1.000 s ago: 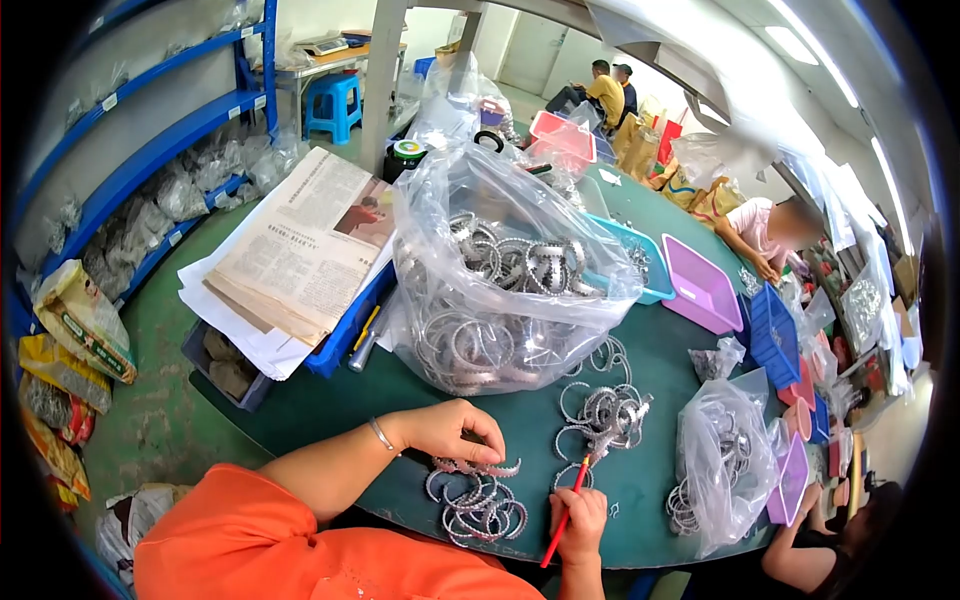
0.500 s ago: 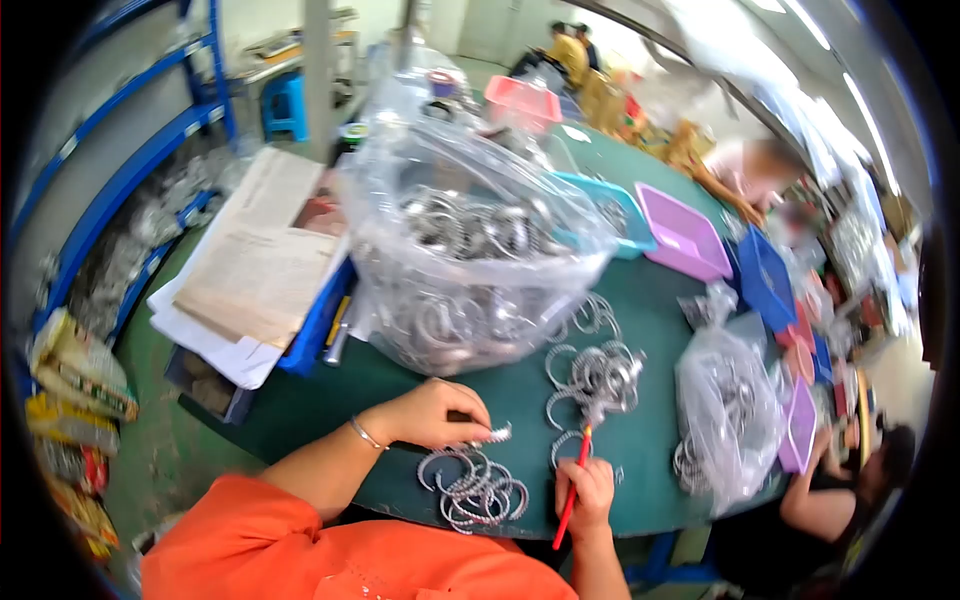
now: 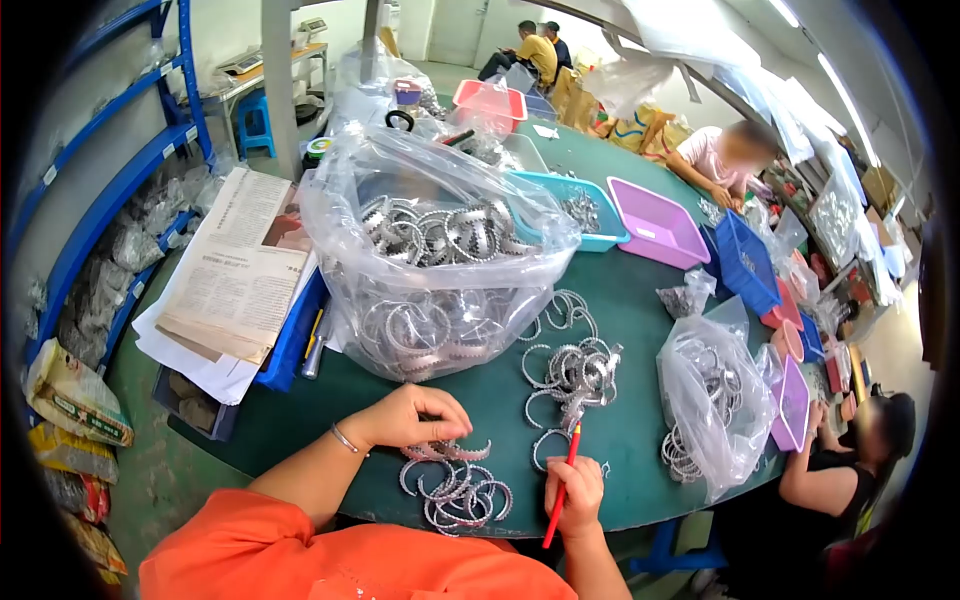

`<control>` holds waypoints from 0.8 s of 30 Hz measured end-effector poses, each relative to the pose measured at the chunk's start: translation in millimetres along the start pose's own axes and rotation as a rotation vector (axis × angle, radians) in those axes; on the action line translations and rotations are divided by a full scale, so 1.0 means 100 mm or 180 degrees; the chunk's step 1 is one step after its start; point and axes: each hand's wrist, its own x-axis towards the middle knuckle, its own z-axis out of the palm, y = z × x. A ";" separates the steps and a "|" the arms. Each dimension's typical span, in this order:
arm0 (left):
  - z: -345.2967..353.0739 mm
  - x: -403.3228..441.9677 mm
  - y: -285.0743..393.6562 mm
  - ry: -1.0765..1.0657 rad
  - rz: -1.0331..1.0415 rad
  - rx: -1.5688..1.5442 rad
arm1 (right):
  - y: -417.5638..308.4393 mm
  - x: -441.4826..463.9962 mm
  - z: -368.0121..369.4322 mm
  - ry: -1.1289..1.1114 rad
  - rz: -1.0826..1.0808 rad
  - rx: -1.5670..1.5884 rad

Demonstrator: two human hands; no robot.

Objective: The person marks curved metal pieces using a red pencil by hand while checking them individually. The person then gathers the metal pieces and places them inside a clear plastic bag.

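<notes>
My left hand point(image 3: 418, 414) is closed on a silvery toothed ring point(image 3: 468, 452) with a gap in it, held just over a loose pile of similar rings point(image 3: 468, 499) near the table's front edge. In my right hand point(image 3: 576, 494) is a red pen-like tool point(image 3: 562, 492), tilted, its upper tip at the lower end of a heap of rings point(image 3: 584, 374). Behind my left hand stands a large clear plastic bag point(image 3: 440, 290) full of rings. A smaller clear bag point(image 3: 716, 400) with rings lies to the right.
Newspaper point(image 3: 232, 270) and papers lie over a blue bin at left. Turquoise point(image 3: 598, 240), purple point(image 3: 660, 222) and blue point(image 3: 745, 262) trays stand farther back. One person point(image 3: 722, 165) sits across the table, another point(image 3: 850, 470) at the right. Blue shelving point(image 3: 120, 205) stands at far left.
The head view has turned, shifting the table and bags leftward in the frame. My left hand still holds a ring over the pile, and my right hand keeps the red tool at the heap.
</notes>
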 end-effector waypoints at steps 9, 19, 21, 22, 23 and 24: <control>0.09 0.09 -0.04 0.0743 -0.0612 0.0430 | 0.06 -0.26 -0.28 0.0211 0.0041 -0.0213; -0.05 0.04 -0.01 0.0221 -0.0870 0.0788 | 0.25 -0.58 -0.50 0.1012 0.0468 -0.0714; -0.06 0.08 0.07 0.0088 -0.0993 0.0563 | 0.23 -0.61 -0.46 0.1057 0.0440 -0.0813; -0.04 0.10 0.09 0.0070 -0.1012 0.0382 | 0.23 -0.61 -0.48 0.1036 0.0449 -0.0794; -0.07 0.12 0.10 -0.0059 -0.0945 0.0525 | 0.24 -0.61 -0.48 0.0997 0.0449 -0.0770; -0.07 0.15 0.11 -0.0040 -0.1103 0.0519 | 0.25 -0.61 -0.47 0.1014 0.0448 -0.0740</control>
